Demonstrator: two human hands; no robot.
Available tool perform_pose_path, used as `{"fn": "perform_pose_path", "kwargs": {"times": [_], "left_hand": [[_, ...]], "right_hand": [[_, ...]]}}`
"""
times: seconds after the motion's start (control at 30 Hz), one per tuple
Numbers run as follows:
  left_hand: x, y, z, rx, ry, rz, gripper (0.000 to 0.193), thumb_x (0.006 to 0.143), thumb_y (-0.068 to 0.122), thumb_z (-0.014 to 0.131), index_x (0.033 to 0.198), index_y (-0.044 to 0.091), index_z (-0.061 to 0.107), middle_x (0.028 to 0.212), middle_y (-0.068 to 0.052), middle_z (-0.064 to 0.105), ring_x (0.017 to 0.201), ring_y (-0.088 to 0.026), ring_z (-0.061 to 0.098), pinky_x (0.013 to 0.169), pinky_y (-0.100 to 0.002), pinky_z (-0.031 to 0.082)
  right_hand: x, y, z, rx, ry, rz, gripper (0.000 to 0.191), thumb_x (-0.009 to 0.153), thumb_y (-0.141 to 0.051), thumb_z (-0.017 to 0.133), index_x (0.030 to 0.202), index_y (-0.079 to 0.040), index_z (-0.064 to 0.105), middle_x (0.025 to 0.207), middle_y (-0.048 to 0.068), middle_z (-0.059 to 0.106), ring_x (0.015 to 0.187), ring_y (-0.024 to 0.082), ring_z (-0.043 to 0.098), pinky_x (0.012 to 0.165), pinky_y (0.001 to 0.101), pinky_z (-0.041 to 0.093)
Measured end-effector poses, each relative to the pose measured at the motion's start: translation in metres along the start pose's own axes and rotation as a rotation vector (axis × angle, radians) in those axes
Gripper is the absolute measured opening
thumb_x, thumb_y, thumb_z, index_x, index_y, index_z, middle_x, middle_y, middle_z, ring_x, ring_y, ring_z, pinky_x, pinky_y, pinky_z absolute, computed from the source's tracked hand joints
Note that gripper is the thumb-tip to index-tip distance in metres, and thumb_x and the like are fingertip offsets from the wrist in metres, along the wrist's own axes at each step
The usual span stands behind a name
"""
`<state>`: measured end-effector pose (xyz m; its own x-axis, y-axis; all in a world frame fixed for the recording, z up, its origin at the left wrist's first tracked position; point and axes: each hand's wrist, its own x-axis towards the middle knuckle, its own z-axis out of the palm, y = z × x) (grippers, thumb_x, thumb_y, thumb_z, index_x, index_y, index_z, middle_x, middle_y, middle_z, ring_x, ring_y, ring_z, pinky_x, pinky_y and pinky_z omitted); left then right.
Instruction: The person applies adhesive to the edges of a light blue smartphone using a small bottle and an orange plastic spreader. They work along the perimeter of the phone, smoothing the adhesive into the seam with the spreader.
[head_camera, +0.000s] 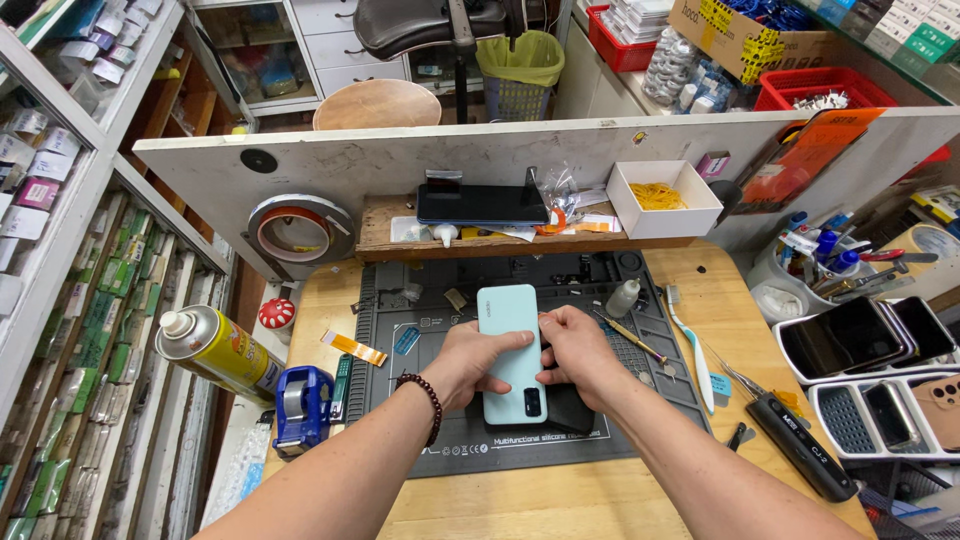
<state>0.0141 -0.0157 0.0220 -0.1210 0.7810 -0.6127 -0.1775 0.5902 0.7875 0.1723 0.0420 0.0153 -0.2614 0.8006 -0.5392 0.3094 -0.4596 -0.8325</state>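
Note:
A pale mint-green smartphone (510, 330) lies back side up, its camera end toward me, on a dark silicone work mat (420, 300). My left hand (468, 362) grips its left edge, thumb pressed on the back cover. My right hand (578, 352) holds the right edge, fingertips curled at the seam. A black pad (572, 412) sits under the phone's near end. A beaded bracelet (428, 400) circles my left wrist.
A yellow spray can (215, 350) and blue tape dispenser (303, 405) stand left. A white toothbrush (690, 345), tweezers (740, 378) and black tool (805, 445) lie right. Trays of phones (870, 340) fill the right edge. A dark phone (482, 204) and white box (665, 198) rest on the shelf.

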Motion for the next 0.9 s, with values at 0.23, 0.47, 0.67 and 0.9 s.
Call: {"fn": "perform_pose_path", "kwargs": {"times": [0.23, 0.47, 0.67, 0.9], "left_hand": [[-0.005, 0.003, 0.002, 0.034, 0.021, -0.014, 0.048, 0.08, 0.027, 0.082, 0.12, 0.004, 0.068, 0.103, -0.013, 0.077, 0.075, -0.018, 0.076, 0.041, -0.021, 0.056], [-0.005, 0.002, 0.003, 0.02, 0.026, -0.013, 0.047, 0.08, 0.025, 0.082, 0.12, 0.005, 0.068, 0.103, -0.012, 0.077, 0.076, -0.018, 0.076, 0.04, -0.021, 0.056], [-0.002, 0.001, 0.003, -0.008, 0.032, -0.006, 0.045, 0.078, 0.024, 0.083, 0.118, 0.005, 0.07, 0.101, -0.011, 0.077, 0.075, -0.018, 0.075, 0.039, -0.022, 0.055], [-0.001, 0.0, 0.002, 0.009, 0.038, -0.016, 0.045, 0.079, 0.024, 0.084, 0.118, 0.005, 0.07, 0.101, -0.012, 0.078, 0.073, -0.018, 0.074, 0.039, -0.022, 0.054]], "right_hand": [[-0.002, -0.009, -0.007, -0.02, -0.06, -0.001, 0.021, 0.104, -0.023, 0.052, 0.11, -0.004, 0.058, 0.089, 0.005, 0.06, 0.068, 0.012, 0.06, 0.058, 0.031, 0.063], [-0.004, -0.006, -0.008, -0.014, -0.058, 0.003, 0.019, 0.103, -0.021, 0.055, 0.106, -0.003, 0.06, 0.088, 0.005, 0.062, 0.069, 0.013, 0.062, 0.056, 0.0308, 0.061], [-0.002, -0.002, -0.008, 0.016, -0.056, -0.006, 0.018, 0.102, -0.018, 0.056, 0.104, -0.001, 0.06, 0.088, 0.006, 0.062, 0.07, 0.013, 0.063, 0.058, 0.0316, 0.064], [0.0, 0.002, -0.01, 0.05, -0.076, -0.005, 0.017, 0.101, -0.017, 0.056, 0.104, -0.001, 0.061, 0.088, 0.006, 0.063, 0.071, 0.012, 0.063, 0.06, 0.0313, 0.065]]}}
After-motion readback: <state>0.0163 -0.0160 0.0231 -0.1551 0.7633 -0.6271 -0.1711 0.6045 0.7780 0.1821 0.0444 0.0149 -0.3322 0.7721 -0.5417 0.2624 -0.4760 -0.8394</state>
